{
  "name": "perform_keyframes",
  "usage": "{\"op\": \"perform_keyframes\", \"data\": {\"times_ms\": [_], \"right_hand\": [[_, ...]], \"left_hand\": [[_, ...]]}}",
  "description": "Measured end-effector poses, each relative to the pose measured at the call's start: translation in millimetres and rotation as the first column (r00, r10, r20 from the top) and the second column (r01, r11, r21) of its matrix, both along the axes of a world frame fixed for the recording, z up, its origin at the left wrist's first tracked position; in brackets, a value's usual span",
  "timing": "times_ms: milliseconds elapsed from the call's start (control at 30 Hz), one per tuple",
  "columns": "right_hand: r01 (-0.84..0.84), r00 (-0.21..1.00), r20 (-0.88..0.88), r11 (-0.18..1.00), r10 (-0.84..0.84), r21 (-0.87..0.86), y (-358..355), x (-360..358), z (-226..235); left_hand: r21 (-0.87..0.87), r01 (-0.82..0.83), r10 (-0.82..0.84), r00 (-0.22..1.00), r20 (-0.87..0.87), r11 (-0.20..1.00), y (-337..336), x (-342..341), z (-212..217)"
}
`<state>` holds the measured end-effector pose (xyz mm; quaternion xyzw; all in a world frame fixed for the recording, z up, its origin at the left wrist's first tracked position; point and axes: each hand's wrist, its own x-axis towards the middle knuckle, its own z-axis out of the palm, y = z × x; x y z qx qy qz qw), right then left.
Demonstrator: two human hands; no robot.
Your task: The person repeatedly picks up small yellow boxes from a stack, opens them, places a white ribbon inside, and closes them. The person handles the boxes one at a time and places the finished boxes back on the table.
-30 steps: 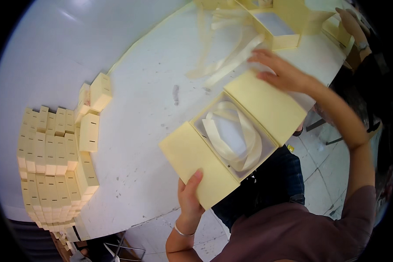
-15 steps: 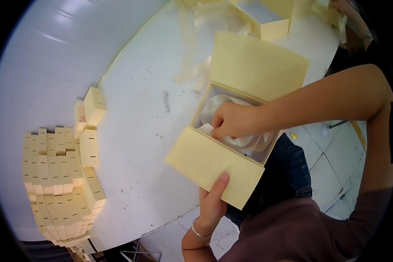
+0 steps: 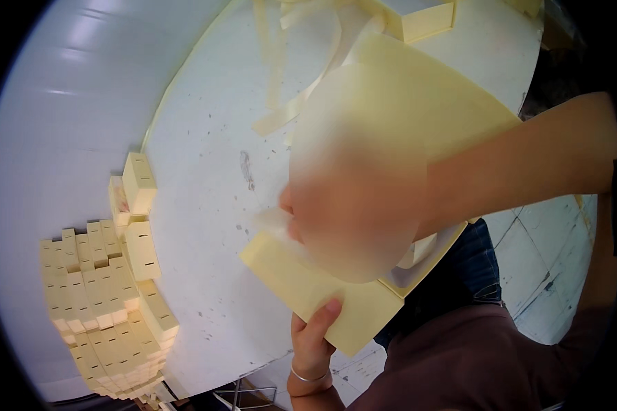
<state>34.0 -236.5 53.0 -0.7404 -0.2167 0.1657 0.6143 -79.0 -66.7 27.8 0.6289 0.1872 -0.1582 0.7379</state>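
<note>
A pale yellow box (image 3: pixel 301 281) with its hinged lid (image 3: pixel 425 109) standing open lies at the near edge of the round white table (image 3: pixel 206 205). My left hand (image 3: pixel 313 339), a thin bracelet on its wrist, grips the box's front flap from below, thumb on top. My right hand (image 3: pixel 343 205) reaches across into the box from the right and is motion-blurred. It covers most of the box's inside. A whitish bit shows at its fingertips near the box's left side, and I cannot make out whether the fingers hold it.
Several small pale yellow boxes (image 3: pixel 103 308) are stacked in rows at the table's left edge. Loose cream ribbon strips (image 3: pixel 281 116) lie at the far side, beside another open box (image 3: pixel 425 20). Tiled floor (image 3: pixel 548 274) shows at the right.
My right hand left the lid, went into the box and has now moved toward its left side. The box and lid fill more of the view. My left hand keeps its grip.
</note>
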Motion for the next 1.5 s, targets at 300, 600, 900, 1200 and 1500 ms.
{"op": "perform_keyframes", "data": {"times_ms": [300,600,900,1200,1500], "right_hand": [[-0.15,0.958,0.144,0.858,0.249,-0.491,-1,9,-34],[-0.236,0.891,0.088,0.619,0.446,-0.749,-15,12,-7],[-0.239,0.923,0.065,0.695,0.38,-0.678,-21,12,2],[-0.207,0.81,0.2,0.588,0.551,-0.782,-3,22,-20],[-0.183,0.796,0.244,0.605,0.554,-0.775,-5,18,-17]], "left_hand": [[0.136,-0.066,0.066,0.998,0.007,0.988,-6,1,4],[-0.01,-0.024,0.024,0.999,0.026,1.0,8,2,1],[0.175,-0.042,0.028,0.996,0.079,0.984,3,3,2],[-0.286,-0.354,0.379,0.925,0.035,0.89,-18,29,13],[0.43,0.23,-0.348,0.912,0.218,0.873,10,74,-53]]}}
